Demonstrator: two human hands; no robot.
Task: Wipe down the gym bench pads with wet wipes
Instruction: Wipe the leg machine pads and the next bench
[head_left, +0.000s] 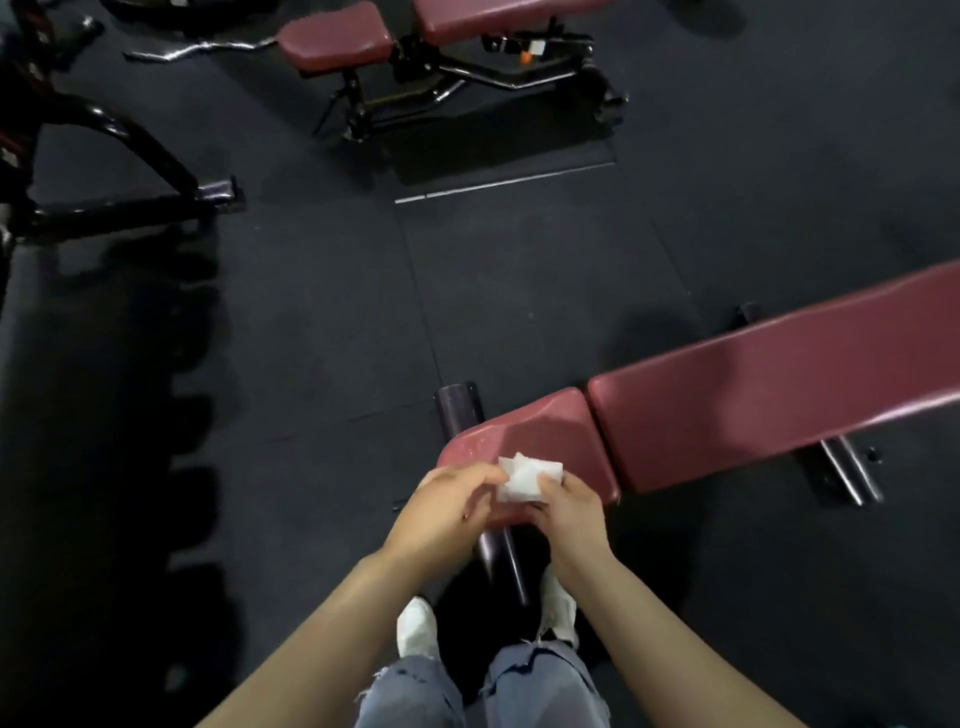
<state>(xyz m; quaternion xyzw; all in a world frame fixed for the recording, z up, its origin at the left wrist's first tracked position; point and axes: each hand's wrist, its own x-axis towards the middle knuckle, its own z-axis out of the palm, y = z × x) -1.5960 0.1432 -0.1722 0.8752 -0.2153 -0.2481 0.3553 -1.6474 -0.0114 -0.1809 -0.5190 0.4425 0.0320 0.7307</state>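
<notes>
A folded white wipe (529, 479) is held between both hands above the seat pad (550, 436) of the near bench. The wipe is pinched at its left edge by the fingertips of the left hand (441, 514), whose fingers are curled toward it. Its lower right corner is gripped by the right hand (566, 512), with the thumb laid against the wipe. So the grip of each hand is closed on the wipe. Whether the wipe touches the pad cannot be told.

The seat pad is dark red, and pale specks are seen on its left part. Just beside it, to the right, the long back pad (769, 384) of the same colour is set, running up and to the right out of view. A narrow gap is left between the two pads. A dark frame tube (457, 410) is seen behind the seat pad, and another tube (498, 556) passes below it between the wrists.

Under the arms, grey torn jeans (540, 686) and white shoes (415, 626) are seen on the black rubber floor (311, 322).

Well apart, at the top, a second bench (337, 39) with red pads and a black frame is stood. A curled bar (197, 49) is laid on the floor to its left. The black frame of another machine (119, 202) is seen at the left edge.
</notes>
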